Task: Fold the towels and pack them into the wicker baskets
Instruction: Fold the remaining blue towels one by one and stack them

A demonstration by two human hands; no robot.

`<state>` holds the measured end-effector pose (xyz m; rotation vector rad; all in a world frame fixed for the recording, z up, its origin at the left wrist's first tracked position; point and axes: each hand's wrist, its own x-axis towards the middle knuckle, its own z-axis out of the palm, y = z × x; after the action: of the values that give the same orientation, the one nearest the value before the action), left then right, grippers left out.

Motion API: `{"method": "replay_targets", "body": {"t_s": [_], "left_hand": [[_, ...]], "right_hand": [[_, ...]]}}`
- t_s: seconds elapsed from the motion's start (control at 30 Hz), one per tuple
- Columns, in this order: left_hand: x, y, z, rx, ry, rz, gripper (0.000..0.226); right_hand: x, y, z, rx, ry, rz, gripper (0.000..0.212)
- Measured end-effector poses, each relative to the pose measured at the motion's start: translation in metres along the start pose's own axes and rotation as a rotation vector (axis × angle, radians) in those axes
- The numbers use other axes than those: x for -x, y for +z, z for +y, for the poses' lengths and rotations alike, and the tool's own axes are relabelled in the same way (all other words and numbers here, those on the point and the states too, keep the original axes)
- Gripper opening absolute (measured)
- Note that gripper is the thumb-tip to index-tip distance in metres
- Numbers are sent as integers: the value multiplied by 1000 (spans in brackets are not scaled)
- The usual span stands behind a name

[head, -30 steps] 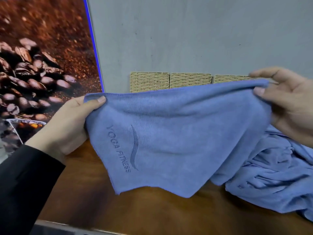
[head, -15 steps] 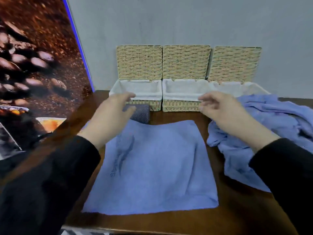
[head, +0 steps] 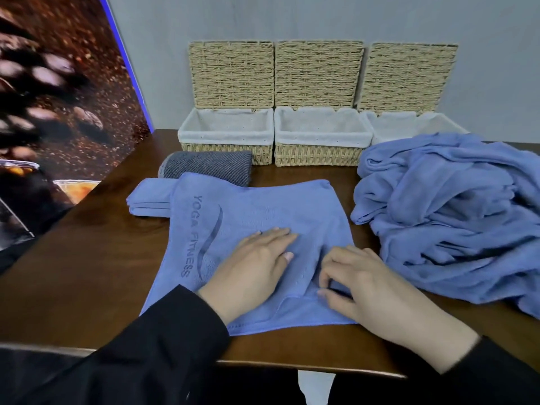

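A blue towel point(head: 263, 217) marked "YOGA FITNESS" lies spread on the brown table point(head: 87, 258) in front of me. My left hand point(head: 251, 270) presses flat on its middle with straight fingers. My right hand point(head: 359, 285) rests on the towel's near right part, its thumb and fingers pinching a raised fold there. Three wicker baskets with white liners stand at the back: left point(head: 225, 150), middle point(head: 318, 156) and right point(head: 409, 124), each with its lid leaning on the wall. All three look empty; the right one is partly hidden.
A folded blue towel point(head: 149, 200) and a folded dark grey towel point(head: 204, 168) lie left of the spread one, before the left basket. A heap of unfolded blue towels point(head: 450, 211) fills the table's right side. A coffee-bean poster point(head: 58, 112) stands along the left.
The towel I held up in the air a second ago now lies flat on the table. Both hands have come back from its far edge to its near part, the right one pinching a fold.
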<state>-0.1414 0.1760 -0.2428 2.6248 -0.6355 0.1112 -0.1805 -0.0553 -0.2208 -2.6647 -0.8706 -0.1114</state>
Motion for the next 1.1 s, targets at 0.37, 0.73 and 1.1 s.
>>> {"method": "replay_targets", "body": {"t_s": [0.37,0.73,1.1], "left_hand": [[1,3,-1,-59,-3,-10,50],[4,-3,3,-117,47,-56,53],[55,4,31,-134,184,-34,47]], "right_hand": [[22,-18,7,12,45,-82,16],[55,-33,12,127,4,-45,18],[30,15,1,155,-101,133,17]]}}
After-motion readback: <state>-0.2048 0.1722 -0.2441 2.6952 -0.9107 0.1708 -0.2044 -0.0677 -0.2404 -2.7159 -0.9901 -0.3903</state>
